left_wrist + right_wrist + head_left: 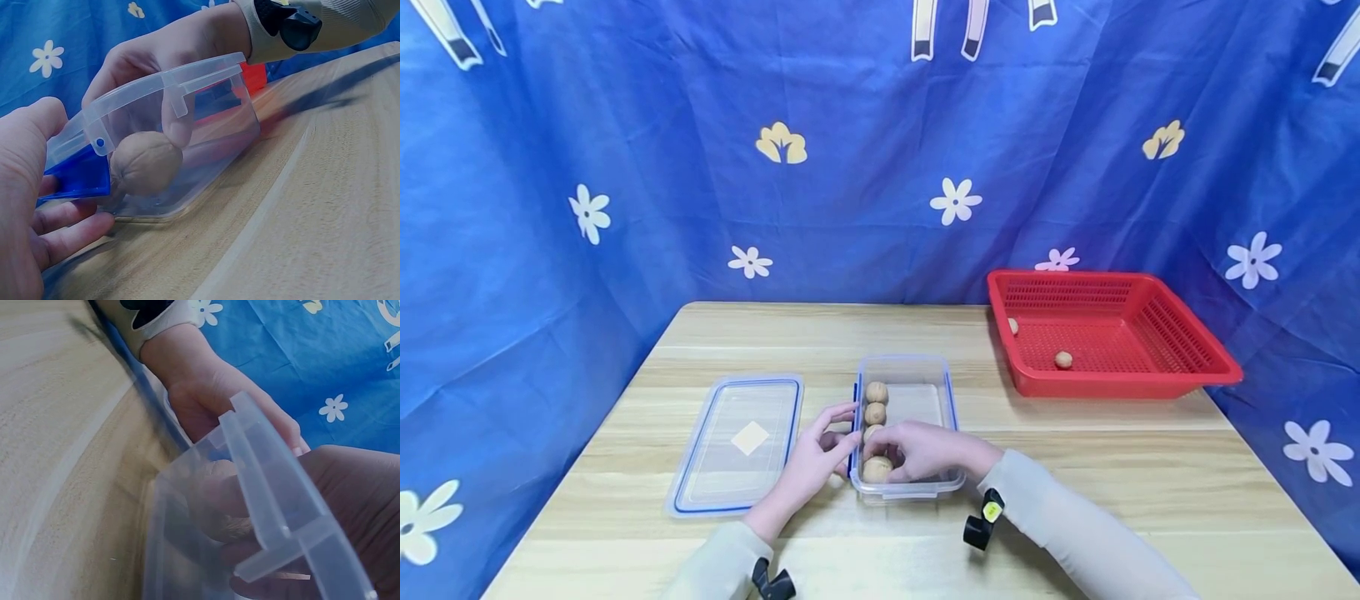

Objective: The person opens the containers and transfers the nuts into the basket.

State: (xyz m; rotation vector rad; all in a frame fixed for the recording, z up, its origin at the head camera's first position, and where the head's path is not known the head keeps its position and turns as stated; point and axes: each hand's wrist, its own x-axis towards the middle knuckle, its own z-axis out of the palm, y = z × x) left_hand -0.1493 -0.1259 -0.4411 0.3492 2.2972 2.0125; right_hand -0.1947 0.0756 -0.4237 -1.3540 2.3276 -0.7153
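A clear plastic container (957, 417) with blue side latches stands on the table. Along its left wall runs a row of several walnuts (876, 392). My right hand (925, 448) reaches into the near end and holds the nearest walnut (149, 164) between thumb and fingers, low in the container. At the left side, my left hand (811, 462) touches the container with relaxed fingers. In the left wrist view its fingers lie around the lowered blue latch (81, 175), with the thumb up near the rim. The right wrist view shows the walnut only through the plastic.
A clear lid (715, 467) with a blue seal and a pale diamond-shaped label lies left of the container. At the back right, a red plastic basket (1120, 385) holds a walnut (1063, 359) and another partly hidden one. A blue curtain (865, 208) hangs behind the table.
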